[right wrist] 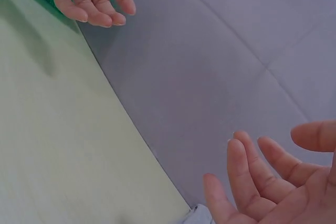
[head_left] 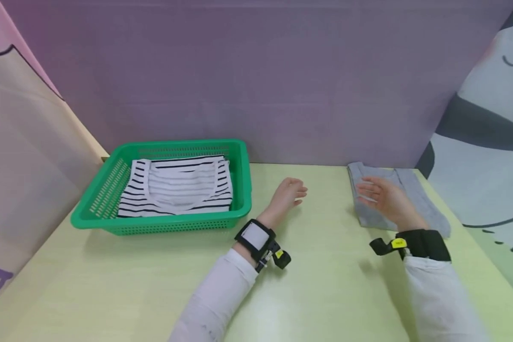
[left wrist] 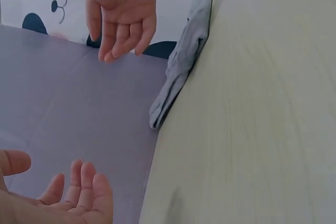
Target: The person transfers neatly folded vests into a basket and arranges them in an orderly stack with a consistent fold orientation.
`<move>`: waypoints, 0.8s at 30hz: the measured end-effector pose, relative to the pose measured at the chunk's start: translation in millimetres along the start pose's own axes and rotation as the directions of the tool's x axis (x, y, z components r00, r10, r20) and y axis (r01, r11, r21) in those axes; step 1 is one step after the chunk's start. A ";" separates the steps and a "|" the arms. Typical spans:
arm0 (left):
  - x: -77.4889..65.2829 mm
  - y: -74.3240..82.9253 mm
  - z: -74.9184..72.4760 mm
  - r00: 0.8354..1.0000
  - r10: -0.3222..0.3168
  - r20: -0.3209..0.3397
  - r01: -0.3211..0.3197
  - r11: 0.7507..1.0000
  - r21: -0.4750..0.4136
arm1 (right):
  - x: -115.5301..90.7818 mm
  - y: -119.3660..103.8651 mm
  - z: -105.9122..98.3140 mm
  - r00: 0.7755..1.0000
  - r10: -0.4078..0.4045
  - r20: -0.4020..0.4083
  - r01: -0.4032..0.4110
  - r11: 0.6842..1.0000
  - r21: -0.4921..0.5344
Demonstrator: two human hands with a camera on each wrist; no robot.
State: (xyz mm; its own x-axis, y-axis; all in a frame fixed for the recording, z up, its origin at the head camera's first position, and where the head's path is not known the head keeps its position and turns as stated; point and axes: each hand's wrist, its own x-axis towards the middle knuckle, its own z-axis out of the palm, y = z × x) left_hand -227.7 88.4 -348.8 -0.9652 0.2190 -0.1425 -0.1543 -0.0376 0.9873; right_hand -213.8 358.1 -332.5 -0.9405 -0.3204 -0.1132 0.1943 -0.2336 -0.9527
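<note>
A folded grey garment [head_left: 423, 204] lies at the right of the table, by its back edge. In the head view my right hand [head_left: 386, 199] hovers over it, fingers relaxed and holding nothing. My left hand [head_left: 285, 197] hangs above the middle of the table, just right of the basket, with loosely bent fingers and nothing in them. In the left wrist view both palms face inward, and the grey garment [left wrist: 186, 51] shows as a low flat stack. A striped black-and-white shirt [head_left: 181, 185] lies folded inside the green plastic basket [head_left: 154, 222] on the left.
The pale wooden table [head_left: 316, 285] meets a purple-grey cloth backdrop [head_left: 261, 80] along its back edge. Printed curtains stand at both sides, the right curtain [head_left: 491, 190] with a panda picture. Each wrist wears a black strap [head_left: 423, 244] with a small camera.
</note>
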 end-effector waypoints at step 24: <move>39.7 -10.4 47.1 0.966 -0.221 0.136 0.251 0.928 -0.275 | -18.2 -21.1 -65.4 0.979 0.194 -0.057 -0.188 0.978 0.085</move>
State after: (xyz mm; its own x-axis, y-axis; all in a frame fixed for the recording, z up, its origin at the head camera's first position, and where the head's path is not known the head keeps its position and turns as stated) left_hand -254.5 143.4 -361.5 -0.8692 0.3526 -0.3466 -0.4439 -0.2479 0.8611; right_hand -219.0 428.9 -328.8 -0.8995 -0.3063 -0.3116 0.3909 -0.2458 -0.8870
